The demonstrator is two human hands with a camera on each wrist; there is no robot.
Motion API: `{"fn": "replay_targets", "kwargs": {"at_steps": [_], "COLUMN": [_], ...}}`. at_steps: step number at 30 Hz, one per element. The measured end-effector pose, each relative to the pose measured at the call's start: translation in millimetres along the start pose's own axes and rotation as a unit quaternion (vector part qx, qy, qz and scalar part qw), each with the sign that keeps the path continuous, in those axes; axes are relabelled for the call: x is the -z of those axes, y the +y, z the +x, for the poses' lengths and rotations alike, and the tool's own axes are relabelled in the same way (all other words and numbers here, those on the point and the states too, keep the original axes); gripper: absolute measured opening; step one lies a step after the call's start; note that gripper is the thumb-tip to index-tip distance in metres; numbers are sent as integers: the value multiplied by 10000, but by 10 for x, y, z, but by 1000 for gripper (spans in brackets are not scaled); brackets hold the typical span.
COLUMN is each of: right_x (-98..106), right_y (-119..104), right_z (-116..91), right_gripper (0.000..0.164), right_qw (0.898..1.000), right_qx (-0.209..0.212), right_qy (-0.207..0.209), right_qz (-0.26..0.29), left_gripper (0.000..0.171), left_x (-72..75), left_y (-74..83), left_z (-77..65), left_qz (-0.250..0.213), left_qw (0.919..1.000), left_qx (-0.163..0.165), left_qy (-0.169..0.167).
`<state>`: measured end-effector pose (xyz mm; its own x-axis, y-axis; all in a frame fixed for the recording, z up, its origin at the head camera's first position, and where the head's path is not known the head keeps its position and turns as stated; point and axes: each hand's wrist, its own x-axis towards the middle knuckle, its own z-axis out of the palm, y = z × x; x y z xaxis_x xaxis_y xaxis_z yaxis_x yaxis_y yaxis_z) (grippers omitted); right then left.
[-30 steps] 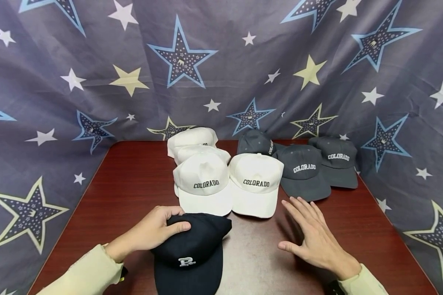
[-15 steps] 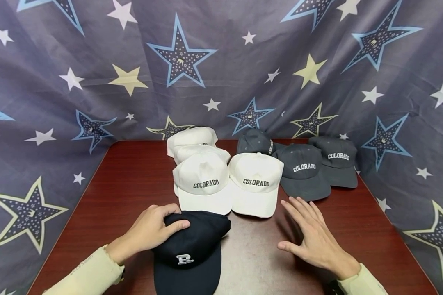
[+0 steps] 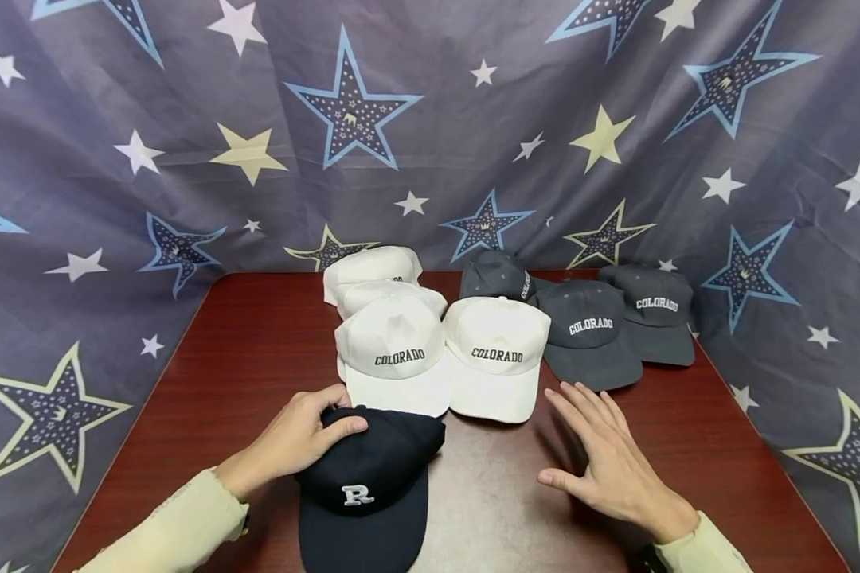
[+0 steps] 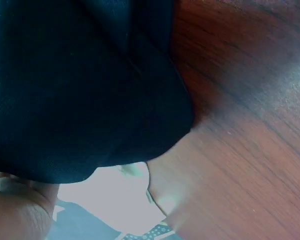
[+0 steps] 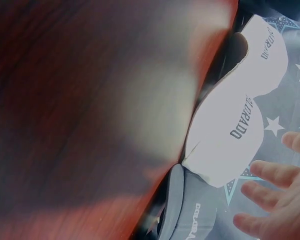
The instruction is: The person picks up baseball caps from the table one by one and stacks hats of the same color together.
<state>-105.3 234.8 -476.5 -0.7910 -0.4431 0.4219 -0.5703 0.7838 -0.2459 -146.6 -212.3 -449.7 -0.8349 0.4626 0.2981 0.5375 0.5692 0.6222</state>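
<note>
A black baseball cap with a white letter R on its front is at the near left of the table, brim toward me. My left hand grips the back of its crown, thumb on top and the other fingers mostly hidden behind the cloth. In the left wrist view the dark cap fills much of the picture. My right hand hovers over the table at the right with its fingers spread, holding nothing. The right wrist view shows its fingertips apart from the caps.
Several white COLORADO caps sit in the middle, overlapping toward the back left. Dark grey COLORADO caps stand at the back right. The reddish-brown table ends at a grey curtain printed with stars.
The black cap has tilted slightly, so its R shows more squarely and higher up. My left hand has shifted a little upward with it. The right hand stays almost still.
</note>
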Motion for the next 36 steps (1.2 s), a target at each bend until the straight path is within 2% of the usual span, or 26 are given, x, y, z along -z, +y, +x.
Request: {"fn": "replay_targets", "kwargs": {"at_steps": [12, 28, 36], "right_x": [-8, -13, -18], "right_y": [19, 27, 31], "right_z": [0, -4, -5], "right_gripper": [103, 102, 101], "right_qw": [10000, 10000, 10000], "right_qx": [-5, 2, 41], "right_qy": [-5, 16, 12], "right_qz": [10, 12, 30], "left_gripper": [23, 29, 27], "left_x": [55, 95, 118], "left_y": [-236, -320, -328], "left_z": [-44, -181, -225], "left_qz": [-121, 163, 189], "left_qw": [9996, 9989, 9994], "left_qx": [-78, -83, -76], "left_qy": [249, 424, 279]}}
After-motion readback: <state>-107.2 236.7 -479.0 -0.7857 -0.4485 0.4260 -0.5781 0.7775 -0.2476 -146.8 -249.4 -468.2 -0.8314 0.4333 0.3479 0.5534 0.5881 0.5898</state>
